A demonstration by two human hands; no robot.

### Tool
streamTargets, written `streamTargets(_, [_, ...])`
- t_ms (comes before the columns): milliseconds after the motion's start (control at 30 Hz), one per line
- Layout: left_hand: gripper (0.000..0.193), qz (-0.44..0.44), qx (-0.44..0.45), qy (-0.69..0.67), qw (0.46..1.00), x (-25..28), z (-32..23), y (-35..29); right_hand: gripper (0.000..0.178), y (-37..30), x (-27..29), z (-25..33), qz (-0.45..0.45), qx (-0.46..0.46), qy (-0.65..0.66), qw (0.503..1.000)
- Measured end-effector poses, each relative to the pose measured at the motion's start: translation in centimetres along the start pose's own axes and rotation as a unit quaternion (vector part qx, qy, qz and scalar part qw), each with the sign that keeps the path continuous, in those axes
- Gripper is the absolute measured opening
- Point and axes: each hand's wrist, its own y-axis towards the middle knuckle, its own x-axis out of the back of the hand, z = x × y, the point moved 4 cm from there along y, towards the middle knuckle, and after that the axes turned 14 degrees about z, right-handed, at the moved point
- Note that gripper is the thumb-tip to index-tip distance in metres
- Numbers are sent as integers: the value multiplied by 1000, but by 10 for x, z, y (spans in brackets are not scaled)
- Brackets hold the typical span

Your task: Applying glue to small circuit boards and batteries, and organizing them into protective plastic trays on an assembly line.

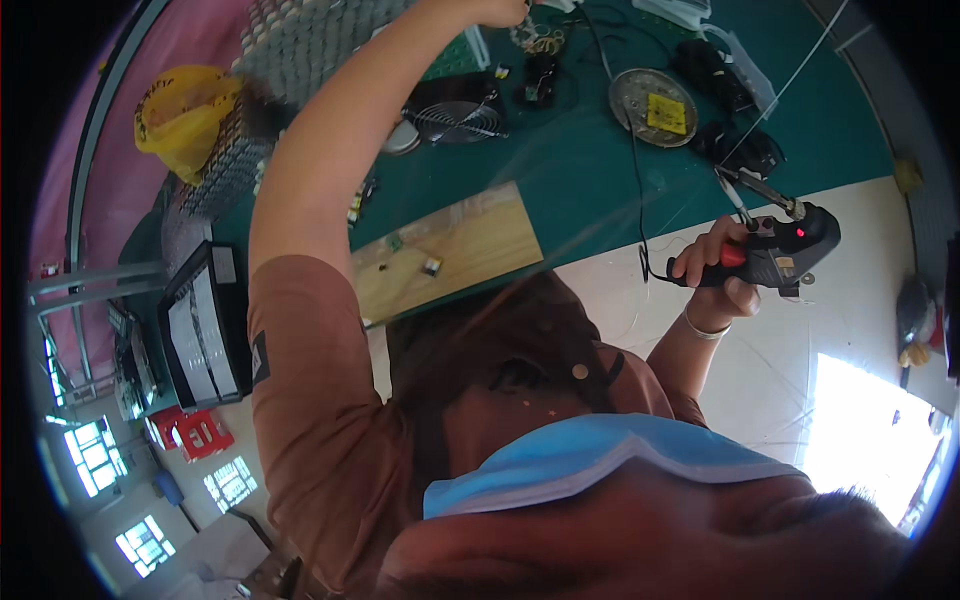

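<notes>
My right hand (722, 262) is wrapped round the handle of a black soldering gun (775, 250), fingers at its red trigger. A small red light glows on the body, and its metal tip points up and left over the green mat (590, 200). My left hand (500, 10) reaches to the far edge of the picture and is partly cut off. Its fingers look curled, close to a small white thing; what they hold is hidden. Nearer me lies a wooden board (480, 240) with a few tiny electronic parts (432, 266) on it.
A round metal tin (645, 85) holds a yellow sponge (666, 114). A black fan with a wire guard (458, 118) stands left of it. A black cable (637, 165) runs across the mat to the soldering gun. Grey stacked trays (300, 45) and a yellow bag (185, 115) are at left.
</notes>
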Motion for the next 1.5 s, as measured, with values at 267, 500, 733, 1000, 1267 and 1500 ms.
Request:
streamTargets(267, [15, -226, 156, -147, 950, -84, -37, -288, 57, -13, -21, -86, 38, -223, -141, 964])
streamTargets(500, [17, -258, 227, -205, 917, -239, -102, -336, 74, -34, -62, -175, -28, -267, 76, 960])
streamTargets(733, [17, -307, 291, -201, 884, -253, -96, -336, 55, -31, -90, -202, -62, -321, 147, 934])
streamTargets(1000, [12, -342, 357, -176, 851, -249, -45, -386, 52, -24, -103, -222, -57, -371, 9, 927])
streamTargets(1267, [11, -249, 367, -89, 892, -215, 24, -384, 58, -17, -105, -238, -49, -359, -44, 931])
streamTargets(1500, [11, -215, 368, 11, 904, -217, 118, -357, 51, -16, -105, -238, -78, -392, -70, 914])
